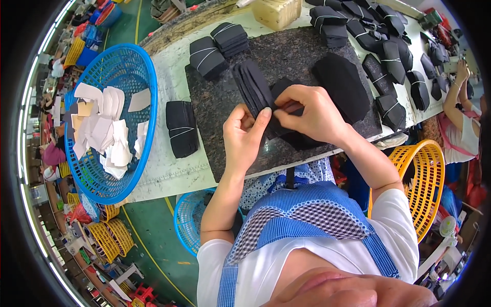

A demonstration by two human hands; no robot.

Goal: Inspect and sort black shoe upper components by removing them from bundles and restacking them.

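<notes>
My left hand (244, 137) is closed round a stack of black cut pieces (251, 88), thumb on its near side, and tilts it upright so that the layered edges show. Close against the stack's right side, my right hand (313, 113) has thumb and forefinger pinched together; whatever is between those fingertips is too small to make out. Under and behind the right hand lie more black pieces (302, 141), partly hidden by it. A wide loose pile of black pieces (343, 87) rests just beyond on the dark speckled stone slab (220, 110).
Banded black bundles (181, 129) sit left of my hands, with others (207, 57) behind and several (391, 61) at the right. A blue basket (148, 153) of pale pieces stands left. A yellowish block (276, 13) is at the back. A yellow basket (434, 169) and another person's arm (455, 94) are right.
</notes>
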